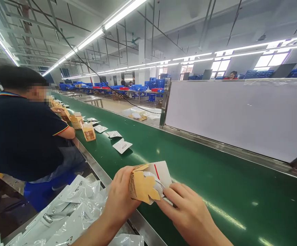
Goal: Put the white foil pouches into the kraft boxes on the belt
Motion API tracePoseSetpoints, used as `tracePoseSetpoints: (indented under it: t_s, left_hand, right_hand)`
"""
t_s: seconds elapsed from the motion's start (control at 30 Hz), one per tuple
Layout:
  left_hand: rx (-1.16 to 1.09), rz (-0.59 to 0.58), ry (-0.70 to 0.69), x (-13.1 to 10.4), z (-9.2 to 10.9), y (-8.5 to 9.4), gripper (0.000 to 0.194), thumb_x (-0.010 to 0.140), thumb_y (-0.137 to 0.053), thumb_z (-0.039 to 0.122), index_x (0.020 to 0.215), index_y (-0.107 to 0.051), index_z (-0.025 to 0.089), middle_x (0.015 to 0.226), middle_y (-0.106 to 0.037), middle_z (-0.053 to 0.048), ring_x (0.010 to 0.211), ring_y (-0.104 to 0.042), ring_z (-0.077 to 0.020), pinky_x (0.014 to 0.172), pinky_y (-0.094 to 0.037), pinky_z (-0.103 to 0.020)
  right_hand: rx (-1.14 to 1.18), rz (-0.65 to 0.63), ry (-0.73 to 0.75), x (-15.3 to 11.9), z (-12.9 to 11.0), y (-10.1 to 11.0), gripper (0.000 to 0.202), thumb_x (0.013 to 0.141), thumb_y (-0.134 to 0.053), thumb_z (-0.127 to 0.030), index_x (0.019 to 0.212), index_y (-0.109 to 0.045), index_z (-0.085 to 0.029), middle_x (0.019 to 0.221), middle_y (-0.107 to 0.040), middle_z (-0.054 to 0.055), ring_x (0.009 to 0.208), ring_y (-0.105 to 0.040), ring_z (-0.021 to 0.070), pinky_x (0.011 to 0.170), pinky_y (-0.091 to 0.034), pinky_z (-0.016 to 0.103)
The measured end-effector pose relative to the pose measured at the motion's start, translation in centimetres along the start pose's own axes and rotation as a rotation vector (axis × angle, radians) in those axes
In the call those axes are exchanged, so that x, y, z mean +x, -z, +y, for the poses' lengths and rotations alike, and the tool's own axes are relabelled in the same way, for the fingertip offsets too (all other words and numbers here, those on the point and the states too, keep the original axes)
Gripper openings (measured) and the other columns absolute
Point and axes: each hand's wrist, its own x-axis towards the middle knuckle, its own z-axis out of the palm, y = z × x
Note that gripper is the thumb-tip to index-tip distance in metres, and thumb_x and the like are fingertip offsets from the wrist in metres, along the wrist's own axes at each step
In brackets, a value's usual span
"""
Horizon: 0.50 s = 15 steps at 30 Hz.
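Note:
My left hand (121, 191) is wrapped round a small cardboard box (140, 186) held over the green conveyor belt. The box's flaps stand open towards my right side, and one white flap carries a red strip. At that opening my right hand (185, 206) pinches a shiny silver-white pouch (157, 184), which sits partly inside the box. The fingertips of the right hand are partly hidden by the flap and pouch. Below my left forearm lies a heap of silver-white pouches (68, 208).
The green belt (215, 177) runs from front right to far left, with several pouches (123, 146) and open boxes (88, 132) on it. A co-worker (22, 126) sits at its left side. A white panel (230, 116) stands along the far edge.

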Motion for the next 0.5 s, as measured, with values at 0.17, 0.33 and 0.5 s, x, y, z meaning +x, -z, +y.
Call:
tracePoseSetpoints:
  t_s: [0.17,0.33,0.5]
  left_hand:
    - [-0.018,-0.024,-0.097,-0.6,1.5,-1.9,0.063,0.065,-0.062,0.016,0.123,-0.040,0.027,0.122,-0.054,-0.007,0.115,-0.050,-0.0278,0.098,-0.043,-0.045]
    - [-0.126,-0.112,0.081,-2.0,2.8,-4.0,0.056,0.064,-0.061,0.013,0.115,-0.045,0.028,0.117,-0.054,-0.007,0.112,-0.049,-0.0278,0.098,-0.041,-0.049]
    - [-0.373,-0.523,0.237,-2.8,3.2,-5.1,0.087,0.052,-0.076,0.024,0.130,-0.038,0.023,0.139,-0.037,-0.013,0.131,-0.034,-0.0327,0.112,-0.029,-0.049]
  right_hand:
    - [0.221,-0.235,-0.133,-1.1,-1.0,-0.1,0.032,0.078,-0.058,-0.011,0.109,-0.061,-0.017,0.103,-0.065,0.007,0.096,-0.058,0.0211,0.085,-0.049,0.033]
    - [0.828,-0.519,-0.478,-1.8,-1.0,0.2,0.069,0.065,-0.078,-0.037,0.126,-0.052,-0.019,0.120,-0.059,0.007,0.111,-0.055,0.0232,0.098,-0.046,0.032]
    - [0.854,-0.383,-0.772,-5.7,1.1,-0.3,0.034,0.093,-0.040,-0.044,0.105,-0.065,-0.024,0.102,-0.067,0.005,0.093,-0.064,0.0206,0.084,-0.054,0.031]
